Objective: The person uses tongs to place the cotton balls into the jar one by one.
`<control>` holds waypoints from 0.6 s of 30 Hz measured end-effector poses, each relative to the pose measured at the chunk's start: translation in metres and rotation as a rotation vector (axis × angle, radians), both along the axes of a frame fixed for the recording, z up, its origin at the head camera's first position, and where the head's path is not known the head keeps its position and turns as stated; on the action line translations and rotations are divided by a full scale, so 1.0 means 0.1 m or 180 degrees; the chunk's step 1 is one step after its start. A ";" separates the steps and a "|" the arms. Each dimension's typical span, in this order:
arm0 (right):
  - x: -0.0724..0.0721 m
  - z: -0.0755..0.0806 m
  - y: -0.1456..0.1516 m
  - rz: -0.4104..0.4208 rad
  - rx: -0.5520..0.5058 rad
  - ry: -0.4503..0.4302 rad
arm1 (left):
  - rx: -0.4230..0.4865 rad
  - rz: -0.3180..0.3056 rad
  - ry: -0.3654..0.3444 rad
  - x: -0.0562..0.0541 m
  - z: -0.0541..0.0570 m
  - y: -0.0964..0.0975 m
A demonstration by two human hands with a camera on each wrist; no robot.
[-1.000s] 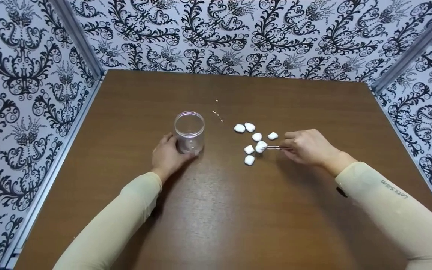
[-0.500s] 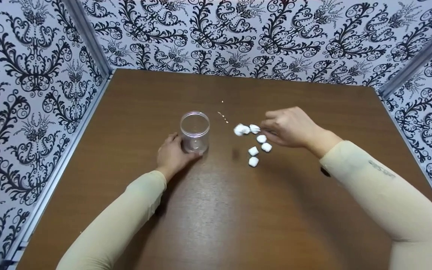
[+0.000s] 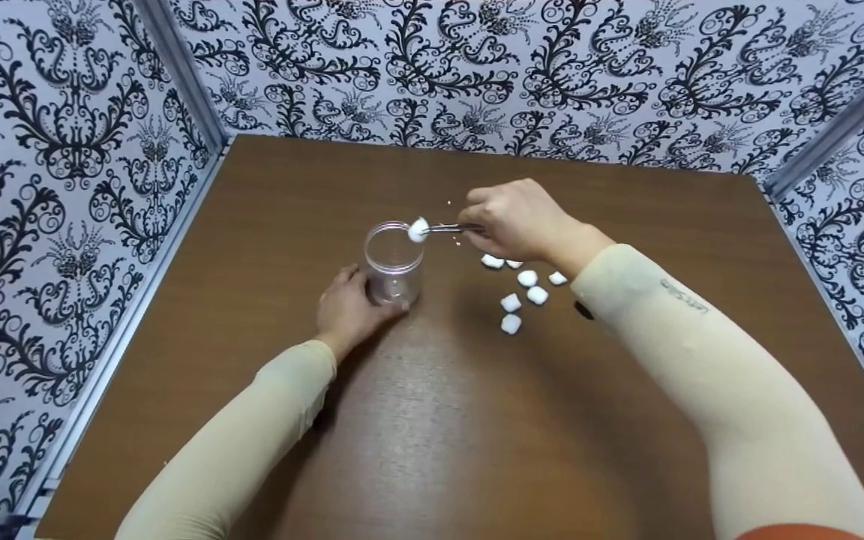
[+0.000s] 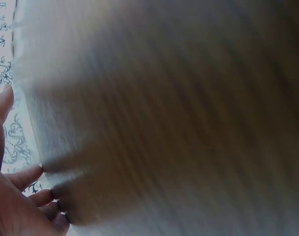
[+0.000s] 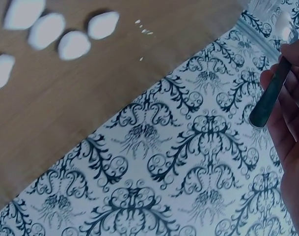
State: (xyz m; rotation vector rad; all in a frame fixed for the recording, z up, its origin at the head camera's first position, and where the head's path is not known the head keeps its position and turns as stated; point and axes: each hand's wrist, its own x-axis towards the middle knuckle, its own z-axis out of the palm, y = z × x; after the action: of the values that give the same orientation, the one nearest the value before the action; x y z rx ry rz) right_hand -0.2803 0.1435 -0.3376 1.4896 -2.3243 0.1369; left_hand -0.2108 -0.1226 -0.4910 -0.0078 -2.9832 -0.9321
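Note:
A clear jar, open at the top, stands on the table. My left hand holds it low, with the thumb at its front and the fingers at its far left side. In the left wrist view, the fingers of the left hand show at the lower left edge. My right hand pinches a slim metal fork; its handle shows in the right wrist view. On the fork's tip, a small white puffy ball overlaps the jar's right rim.
Several more white puffy balls lie loosely grouped right of the jar, some partly behind the right hand. Tiny white specks dot the tabletop. Patterned wall panels enclose the table's back and sides.
My right hand has carried the fork and its white ball leftward and farther back from the group to the jar's rim. The left hand stays on the jar; the view shifted slightly.

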 end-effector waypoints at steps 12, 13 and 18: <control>-0.03 -0.15 -0.19 0.0088 0.0250 -0.0031 | -0.0110 0.0002 -0.0045 -0.01 -0.01 0.01; -0.03 -0.15 -0.20 0.0093 0.0262 -0.0018 | -0.0114 0.0001 -0.0034 -0.02 -0.02 0.00; -0.05 -0.15 -0.21 0.0103 0.0287 0.0000 | -0.0102 0.0017 -0.0010 -0.04 -0.05 -0.02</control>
State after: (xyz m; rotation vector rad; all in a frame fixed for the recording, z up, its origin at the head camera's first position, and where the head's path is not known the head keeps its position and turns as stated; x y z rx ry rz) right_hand -0.2849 0.1224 -0.3526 1.5706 -2.3352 0.0409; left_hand -0.2143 -0.1245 -0.4955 0.0011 -2.9992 -0.8843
